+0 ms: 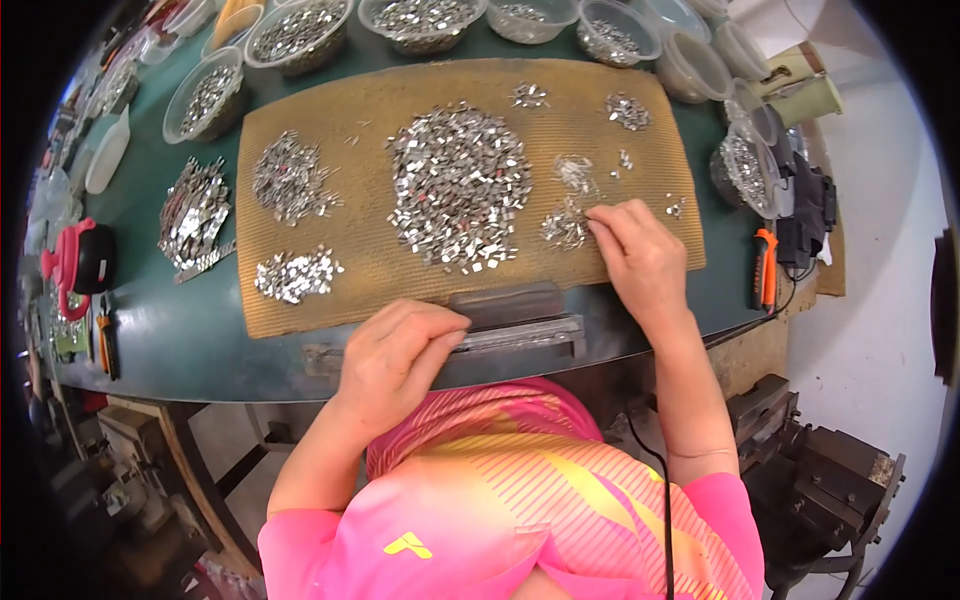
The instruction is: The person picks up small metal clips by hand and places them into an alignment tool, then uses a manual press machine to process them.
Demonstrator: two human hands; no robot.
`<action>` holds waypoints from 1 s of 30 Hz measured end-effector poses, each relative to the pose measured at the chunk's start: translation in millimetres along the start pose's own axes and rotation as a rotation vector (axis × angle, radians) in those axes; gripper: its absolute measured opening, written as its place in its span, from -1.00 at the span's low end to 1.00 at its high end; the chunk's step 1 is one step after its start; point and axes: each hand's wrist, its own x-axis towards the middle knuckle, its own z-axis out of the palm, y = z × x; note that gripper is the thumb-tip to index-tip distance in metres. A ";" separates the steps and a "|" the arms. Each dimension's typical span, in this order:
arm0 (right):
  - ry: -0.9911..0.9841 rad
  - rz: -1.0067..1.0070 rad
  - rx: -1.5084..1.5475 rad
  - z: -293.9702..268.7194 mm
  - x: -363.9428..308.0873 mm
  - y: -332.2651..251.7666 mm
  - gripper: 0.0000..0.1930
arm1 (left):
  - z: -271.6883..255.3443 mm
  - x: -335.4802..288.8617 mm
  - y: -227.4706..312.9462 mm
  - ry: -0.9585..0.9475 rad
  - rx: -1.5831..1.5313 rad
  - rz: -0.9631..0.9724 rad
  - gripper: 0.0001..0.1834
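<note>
My left hand point(400, 350) is closed in a pinch at the near edge of the bench, its fingertips at a long metal rail-like fixture point(525, 333). Whatever lies between those fingers is too small to name. Directly behind the fixture is a dark flat bar point(508, 304). Thumb and forefinger of my right hand point(642, 255) come together at the right edge of a small pile of thin silvery pins point(565, 227); what they hold, if anything, is hidden. A large heap of small shiny metal pieces point(460, 190) spreads over the middle of the ribbed brown mat point(370, 100).
Clear plastic tubs point(300, 35) of metal parts line the far side. Smaller piles point(298, 275) lie about the mat. At left are a pink-and-black pot-like object point(80, 258) and orange-handled pliers point(106, 340); an orange-handled tool point(765, 270) lies at right.
</note>
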 end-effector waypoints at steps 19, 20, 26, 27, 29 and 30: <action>-0.212 -0.179 -0.227 -30.0 -3.4 -15.2 -0.87 | 9.9 -11.7 4.6 -0.010 0.228 0.267 -0.73; -0.239 -0.176 -0.235 -30.3 -4.1 -13.7 -0.87 | 6.8 -10.8 1.5 -0.061 0.196 0.286 -0.65; -0.193 -0.158 -0.025 -28.5 -5.8 -2.5 -0.87 | 7.9 -12.9 -5.3 -0.043 0.219 0.314 -0.69; -0.185 -0.166 -0.020 -27.9 -5.3 -1.4 -0.87 | 4.6 -11.5 -5.7 -0.039 0.230 0.315 -0.69; -0.192 -0.152 0.042 -25.8 -4.6 0.1 -0.86 | -2.6 -9.5 -7.7 -0.051 0.159 0.259 -0.69; -0.186 -0.149 0.040 -25.0 -4.8 0.6 -0.86 | -9.1 -4.3 -11.3 -0.004 0.205 0.268 -0.70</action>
